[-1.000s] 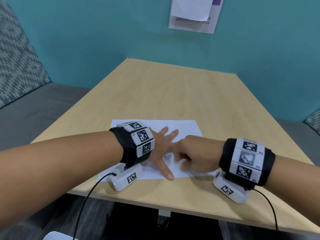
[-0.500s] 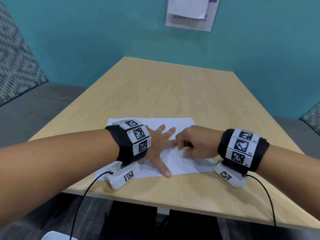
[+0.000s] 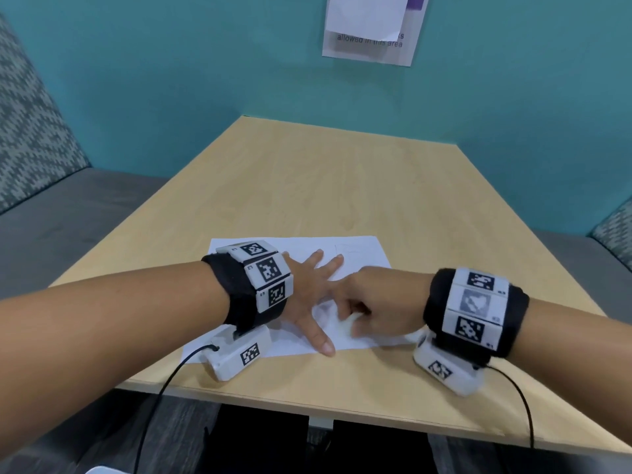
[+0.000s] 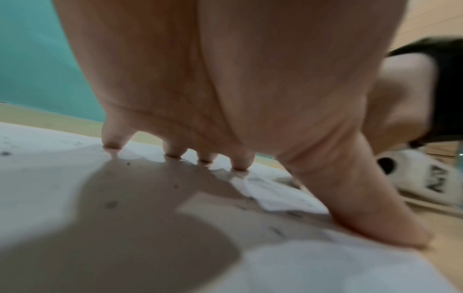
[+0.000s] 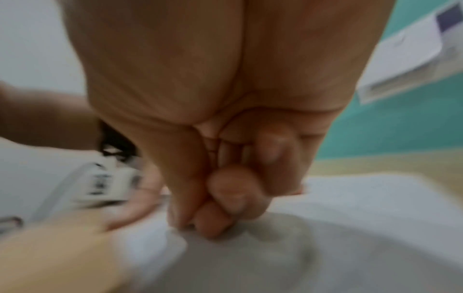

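Observation:
A white sheet of paper with faint pencil lines lies near the front edge of the light wood table. My left hand lies flat on it with fingers spread, and the fingertips and thumb press the paper down. Just right of it, my right hand is curled, with thumb and fingers pinched together and pressed onto the sheet. They cover a small white eraser, which is hidden in these views. Dark crumbs dot the paper in the left wrist view.
A printed notice hangs on the teal wall behind the table. Grey upholstered benches flank the table on both sides. White wrist camera units with black cables rest by the table's front edge.
The right hand has rubbed slightly back and forth over the paper. A white lump seen under its fingers half a second ago is now covered. The left hand has stayed flat.

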`<action>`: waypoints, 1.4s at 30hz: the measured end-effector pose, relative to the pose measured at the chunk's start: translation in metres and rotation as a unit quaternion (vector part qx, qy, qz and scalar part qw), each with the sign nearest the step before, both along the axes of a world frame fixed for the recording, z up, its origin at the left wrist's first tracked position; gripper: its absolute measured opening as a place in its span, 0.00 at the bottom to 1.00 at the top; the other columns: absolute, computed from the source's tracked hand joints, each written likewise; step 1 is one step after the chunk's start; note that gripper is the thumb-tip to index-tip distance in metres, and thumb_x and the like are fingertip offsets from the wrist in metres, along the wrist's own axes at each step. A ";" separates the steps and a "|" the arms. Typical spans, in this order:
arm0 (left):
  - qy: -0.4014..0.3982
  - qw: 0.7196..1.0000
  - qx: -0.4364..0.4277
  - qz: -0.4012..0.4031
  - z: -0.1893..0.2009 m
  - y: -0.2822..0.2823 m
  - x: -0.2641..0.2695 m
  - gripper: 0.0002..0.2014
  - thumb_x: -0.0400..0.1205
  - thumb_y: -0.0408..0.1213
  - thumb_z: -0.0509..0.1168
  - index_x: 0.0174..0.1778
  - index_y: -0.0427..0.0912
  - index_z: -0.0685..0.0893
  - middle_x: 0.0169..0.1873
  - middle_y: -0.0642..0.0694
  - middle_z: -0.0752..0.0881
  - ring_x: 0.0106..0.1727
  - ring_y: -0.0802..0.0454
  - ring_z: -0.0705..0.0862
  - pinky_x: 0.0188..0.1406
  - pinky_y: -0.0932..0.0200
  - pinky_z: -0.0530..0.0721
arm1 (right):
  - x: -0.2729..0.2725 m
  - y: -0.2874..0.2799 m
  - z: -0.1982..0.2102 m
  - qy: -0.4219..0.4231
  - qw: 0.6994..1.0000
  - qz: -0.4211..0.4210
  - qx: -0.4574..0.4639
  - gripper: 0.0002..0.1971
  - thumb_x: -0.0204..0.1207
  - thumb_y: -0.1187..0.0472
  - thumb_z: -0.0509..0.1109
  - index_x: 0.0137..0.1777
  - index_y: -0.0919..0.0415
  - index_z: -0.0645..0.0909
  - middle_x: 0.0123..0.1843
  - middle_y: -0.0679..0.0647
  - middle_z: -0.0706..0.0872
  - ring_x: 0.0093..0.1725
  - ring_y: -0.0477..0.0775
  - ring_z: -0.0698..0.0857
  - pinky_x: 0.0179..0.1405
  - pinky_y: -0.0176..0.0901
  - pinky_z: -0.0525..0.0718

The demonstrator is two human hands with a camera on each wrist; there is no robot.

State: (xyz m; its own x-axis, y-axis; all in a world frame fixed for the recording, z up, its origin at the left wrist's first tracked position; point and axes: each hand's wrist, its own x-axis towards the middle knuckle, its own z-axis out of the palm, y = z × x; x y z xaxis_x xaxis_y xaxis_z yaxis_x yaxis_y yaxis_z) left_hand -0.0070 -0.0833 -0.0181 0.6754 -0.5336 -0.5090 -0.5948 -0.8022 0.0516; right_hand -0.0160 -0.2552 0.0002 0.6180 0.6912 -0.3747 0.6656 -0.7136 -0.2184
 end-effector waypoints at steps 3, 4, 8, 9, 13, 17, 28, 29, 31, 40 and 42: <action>-0.009 1.000 0.011 0.009 -0.001 0.000 -0.001 0.54 0.71 0.71 0.69 0.84 0.70 0.39 0.84 0.49 0.26 0.85 0.38 0.29 0.77 0.19 0.44 | 0.017 -0.007 0.007 -0.037 0.998 -0.052 0.006 0.05 0.73 0.60 0.70 0.43 0.51 0.77 0.33 0.41 0.76 0.35 0.45 0.76 0.36 0.36 0.71; -0.009 1.000 0.006 0.011 -0.001 0.000 0.000 0.54 0.71 0.71 0.69 0.84 0.70 0.40 0.84 0.49 0.26 0.85 0.38 0.29 0.77 0.19 0.44 | 0.014 -0.005 0.007 -0.036 0.998 -0.046 0.002 0.04 0.73 0.60 0.70 0.43 0.51 0.77 0.33 0.41 0.76 0.36 0.47 0.76 0.35 0.37 0.72; 0.007 1.000 -0.017 0.002 -0.001 0.000 0.000 0.48 0.71 0.70 0.70 0.84 0.71 0.51 0.84 0.49 0.27 0.84 0.38 0.28 0.76 0.17 0.42 | -0.011 0.005 -0.001 0.029 1.000 0.005 0.007 0.12 0.72 0.60 0.68 0.35 0.43 0.71 0.34 0.43 0.77 0.37 0.50 0.78 0.39 0.42 0.77; 0.005 1.000 -0.011 0.001 -0.001 0.000 0.000 0.49 0.71 0.71 0.70 0.84 0.71 0.49 0.84 0.49 0.27 0.85 0.39 0.28 0.76 0.17 0.43 | -0.008 0.004 0.001 0.020 1.000 -0.001 0.005 0.10 0.72 0.60 0.68 0.37 0.44 0.73 0.35 0.44 0.78 0.38 0.50 0.78 0.40 0.41 0.77; -0.007 1.000 0.020 0.003 0.001 -0.001 -0.001 0.55 0.71 0.72 0.69 0.84 0.69 0.38 0.84 0.50 0.27 0.85 0.40 0.30 0.77 0.19 0.45 | 0.008 -0.005 0.005 -0.043 0.998 -0.049 -0.004 0.02 0.74 0.62 0.68 0.45 0.56 0.78 0.33 0.44 0.77 0.34 0.47 0.75 0.35 0.40 0.73; 0.009 1.000 0.002 -0.002 0.008 0.000 -0.005 0.54 0.72 0.69 0.71 0.83 0.73 0.38 0.84 0.49 0.27 0.85 0.40 0.29 0.77 0.19 0.43 | -0.010 -0.002 0.001 0.002 1.000 -0.017 0.006 0.05 0.72 0.60 0.66 0.42 0.49 0.73 0.35 0.46 0.78 0.35 0.49 0.78 0.38 0.44 0.78; 0.074 0.997 0.022 -0.007 0.020 0.010 -0.036 0.58 0.70 0.74 0.67 0.83 0.67 0.32 0.83 0.60 0.27 0.83 0.53 0.26 0.81 0.28 0.34 | 0.006 -0.046 0.016 -0.094 0.984 -0.132 0.079 0.06 0.75 0.56 0.71 0.51 0.52 0.82 0.41 0.43 0.82 0.42 0.48 0.80 0.44 0.40 0.81; 0.083 0.996 0.021 -0.009 0.022 0.011 -0.040 0.57 0.71 0.74 0.67 0.83 0.67 0.32 0.82 0.61 0.27 0.83 0.54 0.26 0.81 0.30 0.33 | 0.008 -0.048 0.015 -0.096 0.983 -0.137 0.077 0.06 0.75 0.56 0.71 0.51 0.53 0.82 0.40 0.42 0.81 0.42 0.49 0.80 0.43 0.41 0.81; 0.085 0.996 0.018 -0.012 0.027 0.011 -0.046 0.56 0.72 0.73 0.66 0.84 0.66 0.33 0.83 0.62 0.29 0.84 0.56 0.27 0.82 0.32 0.33 | 0.011 -0.049 0.014 -0.100 0.982 -0.142 0.074 0.06 0.75 0.57 0.71 0.50 0.53 0.82 0.40 0.43 0.81 0.42 0.50 0.81 0.43 0.42 0.81; -0.041 0.997 -0.015 0.059 0.039 0.005 -0.005 0.54 0.74 0.73 0.64 0.88 0.53 0.43 0.87 0.55 0.39 0.87 0.52 0.40 0.84 0.34 0.46 | 0.037 -0.022 0.010 -0.083 0.984 -0.150 0.045 0.08 0.75 0.56 0.71 0.52 0.56 0.82 0.38 0.46 0.81 0.38 0.51 0.79 0.37 0.42 0.79; -0.044 0.998 0.001 0.053 0.032 0.001 0.001 0.53 0.76 0.71 0.63 0.89 0.51 0.44 0.88 0.53 0.40 0.88 0.50 0.41 0.83 0.32 0.47 | 0.043 -0.016 0.008 -0.083 0.985 -0.149 0.035 0.08 0.76 0.56 0.71 0.52 0.56 0.82 0.36 0.44 0.78 0.36 0.48 0.77 0.33 0.38 0.74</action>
State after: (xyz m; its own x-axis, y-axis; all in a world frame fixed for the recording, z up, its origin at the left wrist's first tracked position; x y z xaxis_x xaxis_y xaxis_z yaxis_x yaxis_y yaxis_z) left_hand -0.0057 -0.0828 0.0143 0.7707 -0.4551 -0.4460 -0.5082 -0.8612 0.0008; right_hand 0.0267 -0.2711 0.0086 0.8457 0.4912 -0.2087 0.4603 -0.8692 -0.1804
